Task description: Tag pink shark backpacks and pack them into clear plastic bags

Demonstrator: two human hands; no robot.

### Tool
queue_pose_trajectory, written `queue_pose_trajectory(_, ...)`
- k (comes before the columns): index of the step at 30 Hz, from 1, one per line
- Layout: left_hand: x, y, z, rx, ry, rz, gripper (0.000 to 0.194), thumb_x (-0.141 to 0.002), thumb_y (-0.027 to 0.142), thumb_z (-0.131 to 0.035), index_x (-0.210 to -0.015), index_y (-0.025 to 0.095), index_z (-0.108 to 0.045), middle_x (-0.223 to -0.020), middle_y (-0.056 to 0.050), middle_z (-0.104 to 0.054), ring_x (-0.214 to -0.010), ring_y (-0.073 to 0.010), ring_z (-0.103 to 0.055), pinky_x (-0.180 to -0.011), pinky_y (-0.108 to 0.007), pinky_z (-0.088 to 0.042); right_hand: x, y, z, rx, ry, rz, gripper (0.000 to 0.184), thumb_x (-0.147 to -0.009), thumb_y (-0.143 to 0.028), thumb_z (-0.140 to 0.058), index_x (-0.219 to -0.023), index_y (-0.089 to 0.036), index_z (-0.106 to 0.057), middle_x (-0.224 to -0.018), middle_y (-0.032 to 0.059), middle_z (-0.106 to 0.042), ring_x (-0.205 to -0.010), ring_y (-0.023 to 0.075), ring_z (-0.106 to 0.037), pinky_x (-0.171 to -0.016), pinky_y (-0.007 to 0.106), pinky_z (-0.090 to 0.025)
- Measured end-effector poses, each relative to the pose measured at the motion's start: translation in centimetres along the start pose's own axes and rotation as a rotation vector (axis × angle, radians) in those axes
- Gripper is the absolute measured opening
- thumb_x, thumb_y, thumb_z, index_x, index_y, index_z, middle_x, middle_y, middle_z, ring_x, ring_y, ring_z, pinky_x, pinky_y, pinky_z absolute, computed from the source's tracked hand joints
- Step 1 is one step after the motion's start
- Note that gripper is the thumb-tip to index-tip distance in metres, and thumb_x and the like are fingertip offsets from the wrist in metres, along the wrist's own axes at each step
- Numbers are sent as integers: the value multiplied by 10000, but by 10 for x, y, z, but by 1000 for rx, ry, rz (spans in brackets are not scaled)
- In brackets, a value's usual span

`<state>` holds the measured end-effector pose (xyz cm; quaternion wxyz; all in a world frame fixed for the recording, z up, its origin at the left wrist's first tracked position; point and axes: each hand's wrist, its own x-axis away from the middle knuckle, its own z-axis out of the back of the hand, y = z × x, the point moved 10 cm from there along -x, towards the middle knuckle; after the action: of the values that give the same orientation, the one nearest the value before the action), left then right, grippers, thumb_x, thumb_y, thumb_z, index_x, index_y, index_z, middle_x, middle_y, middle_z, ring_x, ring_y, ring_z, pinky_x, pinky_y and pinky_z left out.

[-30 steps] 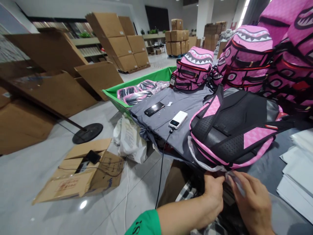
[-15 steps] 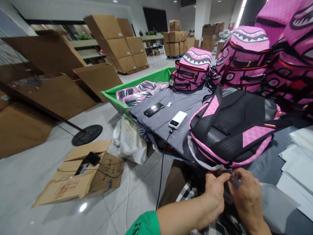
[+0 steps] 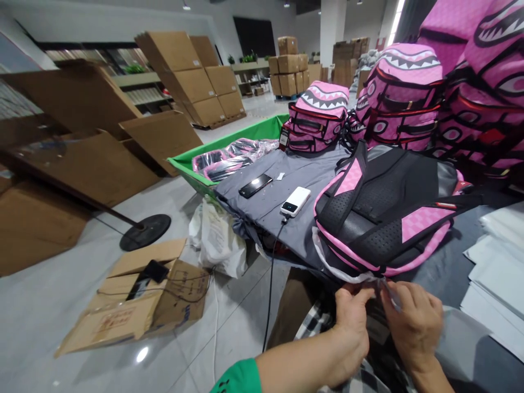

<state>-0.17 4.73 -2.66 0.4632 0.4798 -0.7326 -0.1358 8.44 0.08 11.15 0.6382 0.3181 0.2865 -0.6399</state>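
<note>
A pink and black backpack point(image 3: 385, 207) lies on the grey cloth with its straps and padded back facing up. Around its near left edge runs a bunched strip of whitish, see-through plastic point(image 3: 331, 266), apparently the mouth of a plastic bag. My left hand point(image 3: 352, 316) pinches this plastic at the backpack's near edge. Close beside it, my right hand point(image 3: 413, 322) is closed on the plastic too, fingers curled. Parts of the fingertips are hidden.
On the cloth point(image 3: 262, 210) lie a white power bank point(image 3: 295, 201) with a black cable and a phone point(image 3: 255, 185). Pink backpacks point(image 3: 317, 117) stand behind. White plastic sheets point(image 3: 495, 284) lie at right. A green-sided bin point(image 3: 184, 161) and an open carton point(image 3: 176, 295) are at left.
My hands have drawn slightly apart, with the plastic stretched between them at the backpack's near edge. The view has shifted a little; the backpack lies as before.
</note>
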Motion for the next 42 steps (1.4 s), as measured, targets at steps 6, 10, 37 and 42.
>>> queue_pose_trajectory(6,8,7,-6,-86,-55,-14,296,-541,309,-849,-766,127,-787,-844,-97,-760,-835,-232,-648,-858,-378,-512,5,-8,-1,16,5,49,166,-1006,-178,-533,-861,-187,-614,-741,29,-627,-712,165,-545,-701,337,-352)
queue_pose_trajectory(10,9,13,-12,-77,-49,-51,282,-560,301,-845,-776,126,-796,-863,-109,-766,-835,-228,-663,-836,-357,-525,7,-13,-4,23,-66,130,154,-1012,-156,-463,-959,-183,-604,-823,57,-635,-793,187,-564,-738,342,-365)
queue_pose_trajectory(37,64,64,-24,-512,-463,-369,338,-853,323,-660,-1148,169,-720,-1197,-135,-717,-1175,-286,-624,-1084,-398,-438,-2,-6,1,-22,-55,12,175,-1029,-248,-451,-877,-210,-529,-796,53,-648,-759,202,-570,-696,341,-336)
queue_pose_trajectory(42,11,14,-20,-135,-379,-34,339,-762,417,-767,-960,144,-737,-1012,-103,-748,-1021,-259,-659,-1021,-391,-457,-9,-2,0,-128,-100,-56,244,-1050,-287,-451,-838,-207,-543,-715,21,-641,-676,187,-586,-681,328,-342)
